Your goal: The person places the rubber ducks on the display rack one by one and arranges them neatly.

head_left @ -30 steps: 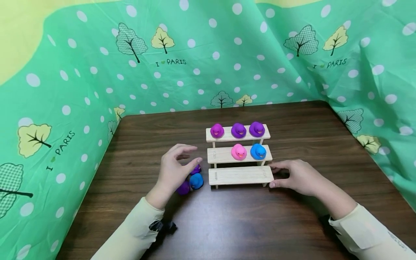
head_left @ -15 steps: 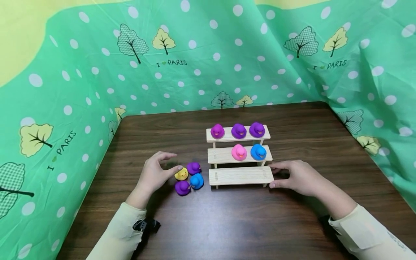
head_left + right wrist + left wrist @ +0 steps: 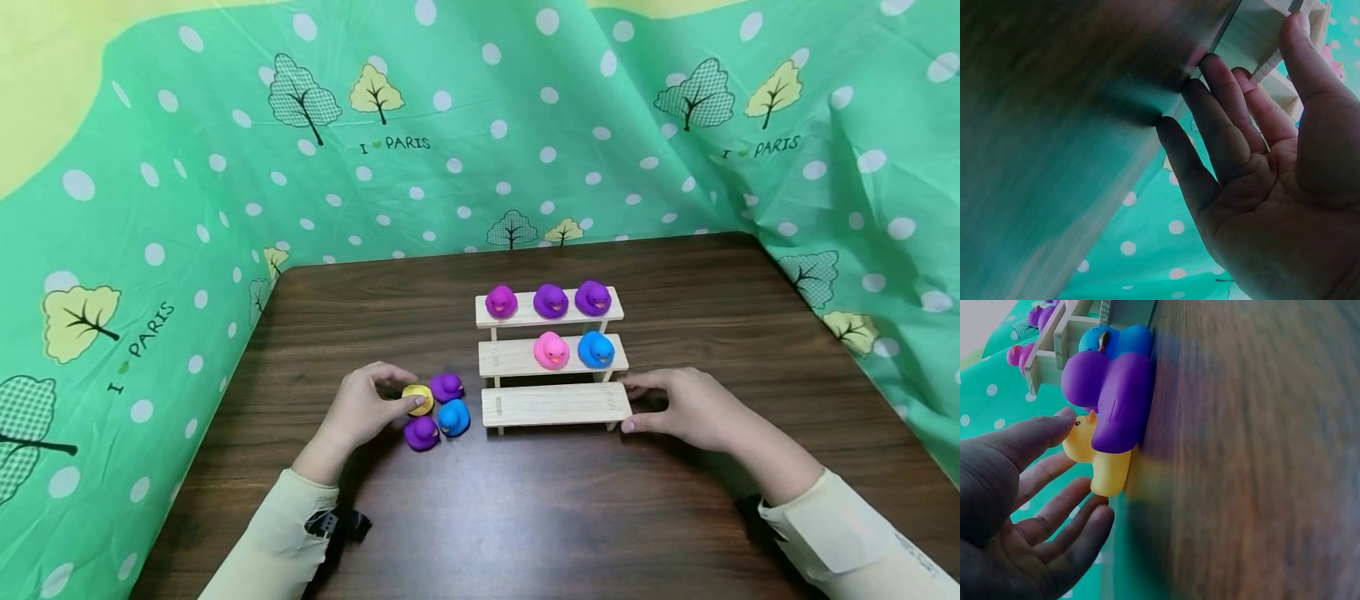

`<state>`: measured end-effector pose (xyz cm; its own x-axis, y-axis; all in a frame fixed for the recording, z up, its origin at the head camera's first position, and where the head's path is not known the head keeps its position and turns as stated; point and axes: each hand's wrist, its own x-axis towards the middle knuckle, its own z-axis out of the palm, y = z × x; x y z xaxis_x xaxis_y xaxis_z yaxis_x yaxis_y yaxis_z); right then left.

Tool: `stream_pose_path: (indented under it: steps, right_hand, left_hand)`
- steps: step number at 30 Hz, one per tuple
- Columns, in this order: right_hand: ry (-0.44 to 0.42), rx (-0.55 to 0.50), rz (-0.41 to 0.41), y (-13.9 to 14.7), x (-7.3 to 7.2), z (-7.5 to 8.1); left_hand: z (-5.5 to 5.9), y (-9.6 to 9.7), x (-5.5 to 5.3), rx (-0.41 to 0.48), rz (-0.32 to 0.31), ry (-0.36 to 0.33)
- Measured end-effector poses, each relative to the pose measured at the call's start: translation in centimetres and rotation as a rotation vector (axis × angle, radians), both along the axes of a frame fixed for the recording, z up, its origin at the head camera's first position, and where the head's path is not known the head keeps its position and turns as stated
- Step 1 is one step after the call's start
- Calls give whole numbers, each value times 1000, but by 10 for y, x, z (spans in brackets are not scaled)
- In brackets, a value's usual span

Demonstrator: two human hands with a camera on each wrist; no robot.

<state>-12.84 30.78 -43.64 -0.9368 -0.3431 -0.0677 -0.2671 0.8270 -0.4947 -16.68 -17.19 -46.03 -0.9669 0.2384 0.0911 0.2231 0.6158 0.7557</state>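
Observation:
My left hand (image 3: 360,404) has its thumb and forefinger on either side of the head of a yellow rubber duck (image 3: 1110,472), pinching it; its other fingers spread loosely. Close around that duck sit two purple rubber ducks, one in front (image 3: 422,433) and one behind (image 3: 447,387), and a blue rubber duck (image 3: 453,417). Beside the right end of a three-step wooden stand (image 3: 555,405), my right hand (image 3: 686,410) touches its lowest step with thumb and forefinger. In the right wrist view the other fingertips (image 3: 1166,125) rest on the table, fingers relaxed.
On the stand's top step are a magenta duck (image 3: 501,302) and two purple ducks (image 3: 551,302). The middle step bears a pink duck (image 3: 552,351) and a blue duck (image 3: 597,350). A green dotted cloth (image 3: 450,167) surrounds the dark wooden table (image 3: 510,525).
My left hand has drawn back leftward from over the ducks, uncovering them, then its thumb and forefinger have closed on the yellow duck. My right hand has stayed at the stand.

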Motion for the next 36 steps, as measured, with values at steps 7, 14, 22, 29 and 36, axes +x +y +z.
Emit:
stream_pose_path:
  steps: [7,14,22,29,36]
  right_hand:
    - [-2,-1,0,0,0,1]
    - [-8,0,-1,0,0,1]
    - [-4,7,-2,0,-1,0]
    - [-6,0,0,1,0,-1]
    - [13,2,8,1,0,-2]
  left_hand:
    - [2,2,1,-22,-3,62]
    - [-1,4,1,-29,-2,43]
    - [-2,5,1,-30,-2,46]
    - [-4,5,2,47,-9,32]
    - [-2,6,2,87,16,79]
